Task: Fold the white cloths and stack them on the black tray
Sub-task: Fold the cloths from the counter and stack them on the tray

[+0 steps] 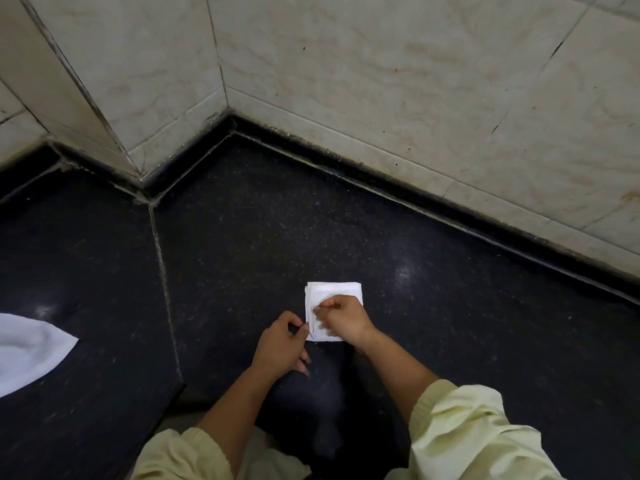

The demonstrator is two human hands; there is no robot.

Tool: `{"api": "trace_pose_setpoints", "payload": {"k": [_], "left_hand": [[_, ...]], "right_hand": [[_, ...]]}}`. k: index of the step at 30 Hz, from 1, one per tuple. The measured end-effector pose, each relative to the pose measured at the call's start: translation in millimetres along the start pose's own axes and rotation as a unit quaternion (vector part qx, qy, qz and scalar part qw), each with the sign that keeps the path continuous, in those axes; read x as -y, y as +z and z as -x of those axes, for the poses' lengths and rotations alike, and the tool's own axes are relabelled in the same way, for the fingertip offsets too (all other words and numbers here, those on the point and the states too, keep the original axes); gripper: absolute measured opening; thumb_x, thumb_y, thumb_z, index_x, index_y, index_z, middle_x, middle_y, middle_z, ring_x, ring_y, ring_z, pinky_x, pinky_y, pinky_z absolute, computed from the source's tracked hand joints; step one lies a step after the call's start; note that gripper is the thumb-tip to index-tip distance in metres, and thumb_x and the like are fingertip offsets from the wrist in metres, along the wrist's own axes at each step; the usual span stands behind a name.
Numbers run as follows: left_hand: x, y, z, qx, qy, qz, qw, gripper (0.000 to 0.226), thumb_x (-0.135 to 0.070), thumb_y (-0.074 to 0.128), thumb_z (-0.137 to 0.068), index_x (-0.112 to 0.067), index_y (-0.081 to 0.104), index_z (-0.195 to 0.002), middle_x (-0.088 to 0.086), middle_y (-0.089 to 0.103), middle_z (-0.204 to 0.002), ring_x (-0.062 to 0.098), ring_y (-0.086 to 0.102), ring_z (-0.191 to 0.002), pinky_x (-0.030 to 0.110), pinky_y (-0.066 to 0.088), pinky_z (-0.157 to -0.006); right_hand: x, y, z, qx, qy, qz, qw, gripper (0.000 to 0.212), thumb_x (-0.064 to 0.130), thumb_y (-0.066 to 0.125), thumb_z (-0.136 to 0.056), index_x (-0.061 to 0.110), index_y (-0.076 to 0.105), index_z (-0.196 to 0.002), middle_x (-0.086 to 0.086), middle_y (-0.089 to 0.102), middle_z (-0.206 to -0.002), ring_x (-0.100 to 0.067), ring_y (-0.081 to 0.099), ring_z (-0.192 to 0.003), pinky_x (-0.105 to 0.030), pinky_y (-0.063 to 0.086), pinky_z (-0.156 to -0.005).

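A small folded white cloth square [334,292], seemingly soft and light, lies towards the front edge of a black speckled stone desk [450,306], the left hand [282,344] pinching its left edge and the right hand [344,320] pinching its floppy top layers, so edges probably suit the grip best.

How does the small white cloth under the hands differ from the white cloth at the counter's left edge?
The small folded white cloth is a compact layered square; the loose white cloth lies spread out, rumpled, larger, cut off by the frame. The left hand and right hand pinch the folded one; nothing touches the loose one. Both are white fabric on the dark speckled counter.
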State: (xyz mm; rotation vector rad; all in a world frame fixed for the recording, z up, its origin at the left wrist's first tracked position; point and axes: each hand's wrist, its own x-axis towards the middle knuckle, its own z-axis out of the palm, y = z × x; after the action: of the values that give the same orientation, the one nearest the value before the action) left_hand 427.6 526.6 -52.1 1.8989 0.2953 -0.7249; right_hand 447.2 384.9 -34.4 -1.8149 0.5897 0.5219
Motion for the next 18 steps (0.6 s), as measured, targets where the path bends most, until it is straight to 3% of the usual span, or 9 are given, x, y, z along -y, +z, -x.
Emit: {"api": "trace_pose_setpoints", "payload": {"k": [4, 7, 10, 14, 18], "left_hand": [[-2, -2, 0, -0.004, -0.027, 0.023, 0.999, 0.006, -0.022, 0.050, -0.097, -0.018, 0.053, -0.101, 0.013, 0.071, -0.069, 0.027, 0.066, -0.050, 0.028, 0.053, -0.048], [-2, -2, -4, -0.116, 0.042, -0.016, 0.992, 0.012, -0.017, 0.051, -0.095, -0.016, 0.057, -0.105, 0.006, 0.068, -0.072, 0.022, 0.065, -0.057, 0.032, 0.054, -0.056], [-9, 0, -10, -0.187, 0.086, -0.044, 0.978, 0.026, -0.022, 0.059, -0.092, -0.011, 0.057, -0.116, 0.005, 0.065, -0.088, 0.016, 0.062, -0.076, 0.025, 0.046, -0.065], [-15, 11, -19, -0.136, 0.079, -0.095, 0.983, 0.048, -0.036, 0.071, -0.084, -0.013, 0.054, -0.122, 0.007, 0.061, -0.109, 0.013, 0.058, -0.088, 0.024, 0.044, -0.073], [-19, 13, -21, -0.109, 0.054, -0.133, 0.984, 0.055, -0.022, 0.075, -0.080, -0.010, 0.051, -0.128, 0.009, 0.061, -0.114, 0.017, 0.058, -0.095, 0.026, 0.046, -0.077]], "right_hand": [[13, -36, 3, -0.012, -0.015, -0.021, 1.000, 0.006, 0.008, 0.060, -0.090, 0.008, 0.066, -0.090, -0.002, 0.066, -0.074, -0.009, 0.058, -0.058, -0.018, 0.045, -0.050], [9, -70, 4, -0.064, 0.001, -0.026, 0.998, 0.009, 0.008, 0.059, -0.091, 0.009, 0.063, -0.083, -0.003, 0.066, -0.072, -0.011, 0.058, -0.057, -0.019, 0.045, -0.050], [-8, -88, 3, -0.090, 0.048, -0.020, 0.995, 0.010, 0.007, 0.059, -0.090, 0.008, 0.060, -0.080, -0.007, 0.066, -0.074, -0.014, 0.058, -0.058, -0.023, 0.045, -0.053], [-25, -79, 6, -0.073, 0.070, -0.001, 0.995, 0.009, 0.014, 0.067, -0.087, 0.007, 0.061, -0.084, -0.006, 0.066, -0.075, -0.013, 0.059, -0.059, -0.022, 0.047, -0.052], [-29, -61, 9, -0.067, 0.064, -0.008, 0.996, 0.020, 0.018, 0.075, -0.082, 0.007, 0.062, -0.091, -0.007, 0.066, -0.078, -0.013, 0.059, -0.063, -0.021, 0.047, -0.051]]}}
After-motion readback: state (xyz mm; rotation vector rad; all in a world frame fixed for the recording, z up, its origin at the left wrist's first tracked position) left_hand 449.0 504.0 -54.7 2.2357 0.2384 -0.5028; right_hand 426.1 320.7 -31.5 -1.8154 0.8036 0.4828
